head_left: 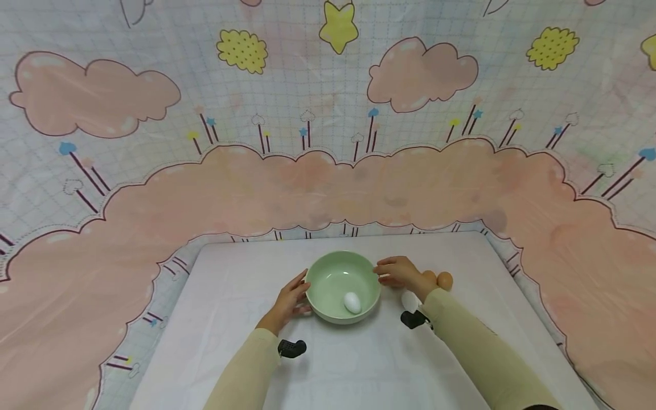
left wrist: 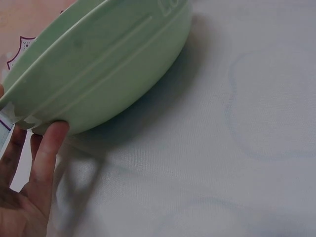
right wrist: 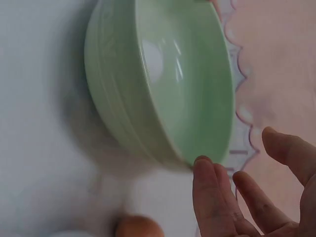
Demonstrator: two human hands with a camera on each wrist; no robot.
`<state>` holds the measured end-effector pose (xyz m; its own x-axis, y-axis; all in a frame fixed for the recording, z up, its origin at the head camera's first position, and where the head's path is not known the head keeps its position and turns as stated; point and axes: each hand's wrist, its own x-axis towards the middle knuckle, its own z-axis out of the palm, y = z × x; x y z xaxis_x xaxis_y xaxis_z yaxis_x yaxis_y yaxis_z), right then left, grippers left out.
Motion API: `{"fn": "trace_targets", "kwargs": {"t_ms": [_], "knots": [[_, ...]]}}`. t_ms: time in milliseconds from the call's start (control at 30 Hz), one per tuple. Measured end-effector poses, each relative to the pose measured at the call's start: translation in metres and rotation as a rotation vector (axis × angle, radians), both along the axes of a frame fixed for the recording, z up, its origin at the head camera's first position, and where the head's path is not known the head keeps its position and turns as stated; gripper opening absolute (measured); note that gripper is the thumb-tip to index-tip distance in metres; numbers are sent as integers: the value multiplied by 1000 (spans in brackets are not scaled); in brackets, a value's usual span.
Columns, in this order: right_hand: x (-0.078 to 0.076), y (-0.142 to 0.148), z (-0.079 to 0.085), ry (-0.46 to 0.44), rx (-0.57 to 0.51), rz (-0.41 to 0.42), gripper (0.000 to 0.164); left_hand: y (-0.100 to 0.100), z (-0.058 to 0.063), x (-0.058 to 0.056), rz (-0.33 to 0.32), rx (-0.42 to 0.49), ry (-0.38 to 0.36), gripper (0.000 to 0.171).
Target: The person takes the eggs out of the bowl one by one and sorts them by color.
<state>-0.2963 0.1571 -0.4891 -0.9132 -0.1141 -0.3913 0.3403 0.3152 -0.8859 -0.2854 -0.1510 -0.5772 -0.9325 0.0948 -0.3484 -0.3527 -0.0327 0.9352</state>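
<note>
A light green bowl (head_left: 328, 273) stands on the white-covered table with one white egg (head_left: 352, 302) inside it. My left hand (head_left: 288, 302) is at the bowl's left side, its spread fingers touching the outer wall; in the left wrist view the fingertips (left wrist: 57, 129) meet the wall low down. My right hand (head_left: 402, 272) is at the right rim with fingers extended. In the right wrist view its fingertips (right wrist: 203, 165) are at the rim, the thumb held apart from it; whether they press is unclear. Brown eggs (head_left: 445, 281) and another white egg (head_left: 410, 300) lie by the right wrist, partly hidden.
The white tabletop (head_left: 236, 273) extends around the bowl. Behind and beside it hangs a patterned cloth (head_left: 353, 193) with clouds and stars. A small black device (head_left: 292, 348) sits at the left wrist, another (head_left: 414, 319) at the right.
</note>
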Motion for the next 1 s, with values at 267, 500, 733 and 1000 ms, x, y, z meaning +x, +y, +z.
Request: {"fn": "trace_targets", "kwargs": {"t_ms": [267, 500, 733, 1000], "knots": [[-4, -32, -10, 22, 60, -15, 47, -2, -3, -1, 6, 5, -2, 54], [-3, -43, -14, -50, 93, 89, 55, -1, 1, 1, -14, 17, -7, 55], [-4, -56, -21, -85, 193, 89, 54, 0, -3, -1, -3, 3, 4, 53], [-3, -71, -31, 26, 478, 188, 46, 0, -2, -1, -5, 2, -1, 53]]}}
